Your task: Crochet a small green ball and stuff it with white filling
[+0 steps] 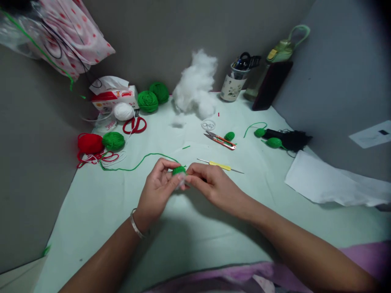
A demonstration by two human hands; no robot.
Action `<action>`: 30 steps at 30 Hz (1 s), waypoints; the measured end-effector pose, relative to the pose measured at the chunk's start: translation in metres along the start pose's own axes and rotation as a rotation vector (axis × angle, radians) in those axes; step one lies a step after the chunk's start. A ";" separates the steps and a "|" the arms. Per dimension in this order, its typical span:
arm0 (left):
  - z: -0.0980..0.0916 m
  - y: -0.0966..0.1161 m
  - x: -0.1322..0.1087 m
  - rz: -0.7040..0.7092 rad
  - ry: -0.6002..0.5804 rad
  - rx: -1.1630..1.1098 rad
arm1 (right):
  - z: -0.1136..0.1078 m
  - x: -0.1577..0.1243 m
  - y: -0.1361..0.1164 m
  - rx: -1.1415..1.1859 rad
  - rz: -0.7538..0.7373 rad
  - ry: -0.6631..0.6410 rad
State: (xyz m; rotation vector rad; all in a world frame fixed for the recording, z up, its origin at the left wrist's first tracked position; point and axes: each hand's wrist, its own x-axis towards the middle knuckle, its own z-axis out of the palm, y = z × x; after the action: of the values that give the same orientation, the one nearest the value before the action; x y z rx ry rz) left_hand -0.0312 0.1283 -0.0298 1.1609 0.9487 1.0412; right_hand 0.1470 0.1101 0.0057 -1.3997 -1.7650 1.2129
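Note:
Between my hands is a small green crocheted piece (179, 171) with a tuft of white stuffing (181, 179) at its near side. My left hand (159, 185) is closed around the piece, thumb toward the stuffing. The fingers of my right hand (210, 181) are pinched at the stuffing's right edge. A green yarn strand (137, 165) runs from the piece left toward a green yarn ball (113, 141). Just beyond my right hand lies a yellow-handled crochet hook (220, 165). Orange thread snips (220, 140) and a small green crocheted ball (229, 136) lie farther back.
A heap of white stuffing (197, 87) stands at the back. Red scissors (135, 125), red yarn (90, 143), a white yarn ball (124, 111) and a tissue box (114, 97) are at left. A pen cup (232, 87), bottle (279, 51) and white cloth (332, 179) are at right.

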 end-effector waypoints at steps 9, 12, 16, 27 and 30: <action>0.010 -0.005 0.011 -0.002 0.191 -0.007 | 0.008 0.001 0.001 0.078 -0.039 0.007; 0.002 -0.001 0.008 -0.037 0.221 -0.050 | -0.012 0.012 0.012 0.290 0.006 -0.144; -0.002 0.003 0.005 -0.093 0.223 -0.082 | -0.027 0.020 0.022 0.480 0.063 0.024; 0.004 -0.003 -0.002 -0.096 0.155 -0.088 | -0.024 0.017 0.012 0.617 0.020 0.067; 0.000 -0.003 -0.002 -0.083 0.173 -0.082 | -0.022 0.015 0.011 0.367 0.046 0.030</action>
State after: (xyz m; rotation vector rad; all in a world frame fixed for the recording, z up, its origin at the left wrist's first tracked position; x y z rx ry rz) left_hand -0.0316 0.1266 -0.0325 0.9675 1.0699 1.1163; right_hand 0.1668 0.1312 0.0040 -1.2380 -1.4067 1.4464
